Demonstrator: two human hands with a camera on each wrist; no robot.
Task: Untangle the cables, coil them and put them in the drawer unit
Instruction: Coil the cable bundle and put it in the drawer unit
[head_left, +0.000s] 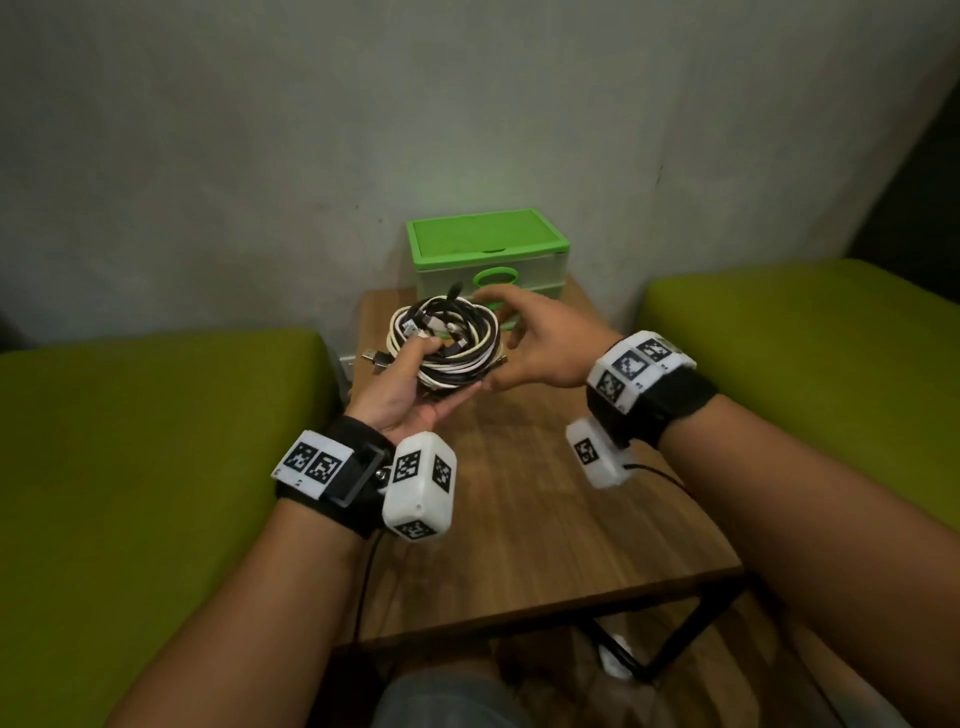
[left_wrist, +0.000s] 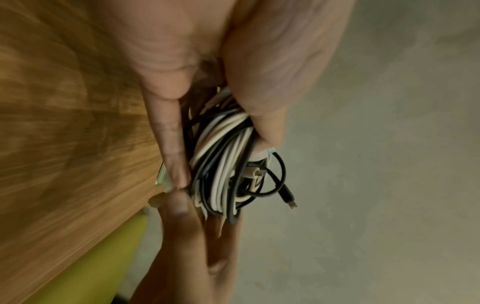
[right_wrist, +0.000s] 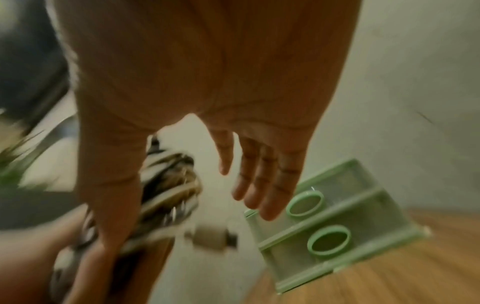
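Observation:
A coiled bundle of black and white cables (head_left: 447, 340) is held above the wooden table (head_left: 519, 519). My left hand (head_left: 410, 384) grips it from below, thumb pressed over the coil (left_wrist: 223, 164) and fingers under it. My right hand (head_left: 535, 343) is beside the bundle on its right, fingers spread and straight (right_wrist: 259, 185), thumb near the coil's lower edge; I cannot tell whether it touches. Plug ends stick out of the bundle to the left (head_left: 374, 358). The green drawer unit (head_left: 488, 260) stands at the table's far end against the wall, both drawers (right_wrist: 330, 226) pushed in.
Green cushioned seats flank the table on the left (head_left: 156, 467) and right (head_left: 810, 353). A grey wall (head_left: 467, 104) rises right behind the drawer unit. The table's black metal legs (head_left: 691, 629) show below its near edge.

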